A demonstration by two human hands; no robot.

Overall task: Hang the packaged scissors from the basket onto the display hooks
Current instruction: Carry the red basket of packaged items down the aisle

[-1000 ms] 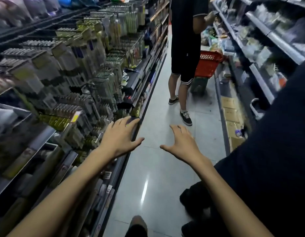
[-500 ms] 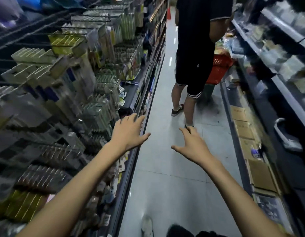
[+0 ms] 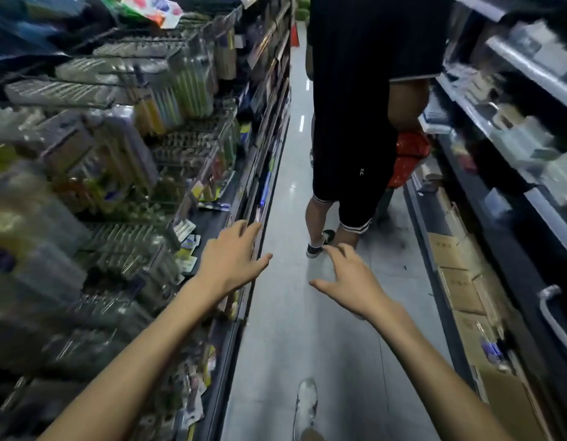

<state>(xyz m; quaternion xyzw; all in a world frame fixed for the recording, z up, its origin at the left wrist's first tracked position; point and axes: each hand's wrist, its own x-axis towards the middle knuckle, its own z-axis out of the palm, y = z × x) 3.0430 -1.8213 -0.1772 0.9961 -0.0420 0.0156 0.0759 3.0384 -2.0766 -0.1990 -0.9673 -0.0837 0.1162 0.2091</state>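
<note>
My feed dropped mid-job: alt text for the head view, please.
Both hands, left hand and right hand, reach forward empty, fingers spread, over a narrow shop aisle. Rows of hanging packaged goods fill the left rack; a person in black stands just ahead, next to a red basket.

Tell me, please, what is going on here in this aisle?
The person wearing the camera is in a narrow shop aisle with both arms held out in front. The left hand and the right hand are open, fingers spread, and hold nothing. Crowded display hooks of packaged goods line the left side. Ahead, another person in dark clothes stands next to a red basket. No scissors pack is in hand yet.
</note>
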